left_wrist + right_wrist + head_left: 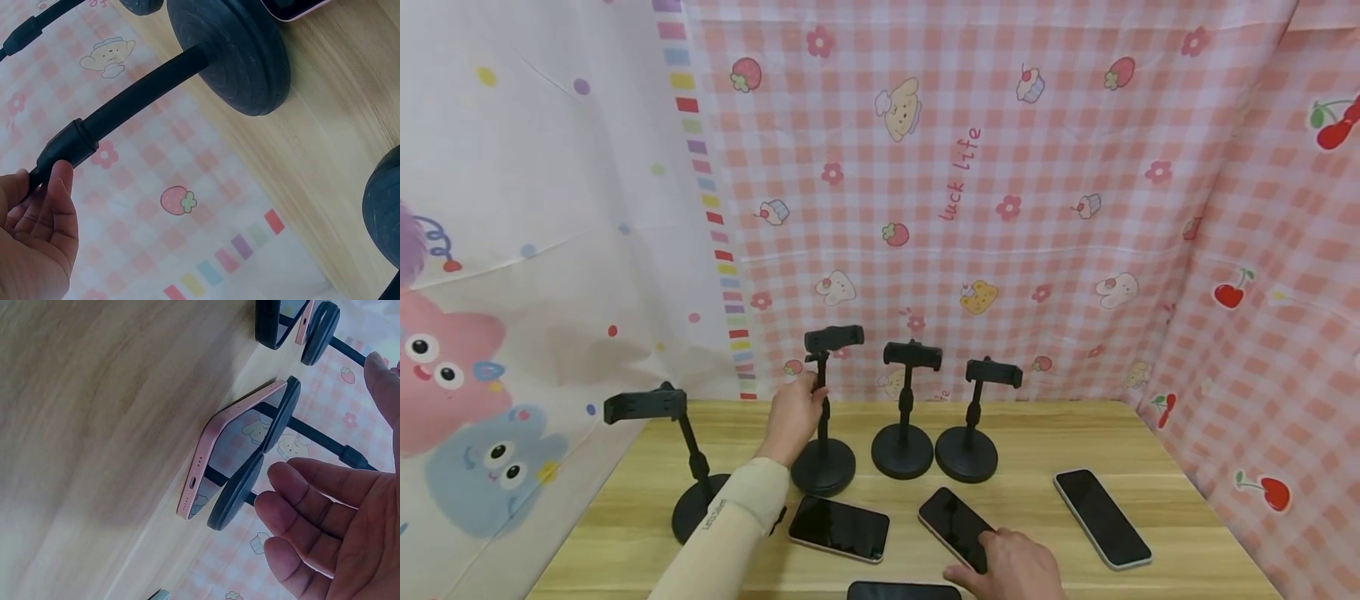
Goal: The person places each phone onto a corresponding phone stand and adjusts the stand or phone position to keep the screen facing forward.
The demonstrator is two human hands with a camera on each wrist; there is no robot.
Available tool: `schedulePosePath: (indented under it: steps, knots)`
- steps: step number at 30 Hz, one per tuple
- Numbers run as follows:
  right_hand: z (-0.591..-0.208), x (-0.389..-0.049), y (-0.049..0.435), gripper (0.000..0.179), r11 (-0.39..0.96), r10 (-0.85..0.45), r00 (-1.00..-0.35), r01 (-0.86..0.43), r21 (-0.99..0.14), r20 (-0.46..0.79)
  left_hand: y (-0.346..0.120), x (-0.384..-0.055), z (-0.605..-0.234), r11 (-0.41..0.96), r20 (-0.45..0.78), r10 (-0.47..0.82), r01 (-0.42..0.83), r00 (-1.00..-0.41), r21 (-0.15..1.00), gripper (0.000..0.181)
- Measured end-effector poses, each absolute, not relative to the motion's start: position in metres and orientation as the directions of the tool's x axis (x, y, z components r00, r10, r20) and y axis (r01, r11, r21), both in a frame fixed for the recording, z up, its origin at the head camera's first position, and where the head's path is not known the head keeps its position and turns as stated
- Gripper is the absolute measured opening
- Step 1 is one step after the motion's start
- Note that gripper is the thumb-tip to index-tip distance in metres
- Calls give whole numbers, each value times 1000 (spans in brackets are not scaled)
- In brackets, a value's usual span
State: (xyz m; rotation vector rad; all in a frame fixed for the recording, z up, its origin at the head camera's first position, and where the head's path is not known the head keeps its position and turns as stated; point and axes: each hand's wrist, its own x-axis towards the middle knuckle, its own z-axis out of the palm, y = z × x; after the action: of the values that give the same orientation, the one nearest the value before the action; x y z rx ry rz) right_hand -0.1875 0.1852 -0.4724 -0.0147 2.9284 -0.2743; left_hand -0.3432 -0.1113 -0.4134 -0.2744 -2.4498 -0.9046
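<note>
My left hand point(793, 417) pinches the upper pole of a black phone stand point(824, 471), just beneath its clamp head. The left wrist view shows thumb and fingers of that hand point(44, 231) around the thin section above the collar point(69, 145). Its round base stands on the table. Over the lower end of a pink-edged smartphone point(953, 525) is my right hand point(1011, 567). In the right wrist view this hand point(331, 519) has loosely bent, spread fingers with nothing between them, apart from the phone point(203, 447), which lies screen up.
Another phone stand point(698, 475) is at the left, and two more, a middle one point(905, 446) and a right one point(970, 450), stand at the back. Further smartphones lie left of centre point(838, 529), at the front edge point(902, 592) and at the right point(1103, 518). Printed cloth point(962, 167) hangs behind the wooden table point(1045, 442).
</note>
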Motion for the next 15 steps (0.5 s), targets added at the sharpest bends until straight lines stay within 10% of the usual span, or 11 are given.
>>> schedulePosePath:
  steps: [15]
  knots:
    - [-473, -191, 179, 68, 976, -87, -982, -50, -210, -170, -113, -344, -417, 788, 603, 103, 435, -791, 435, 14]
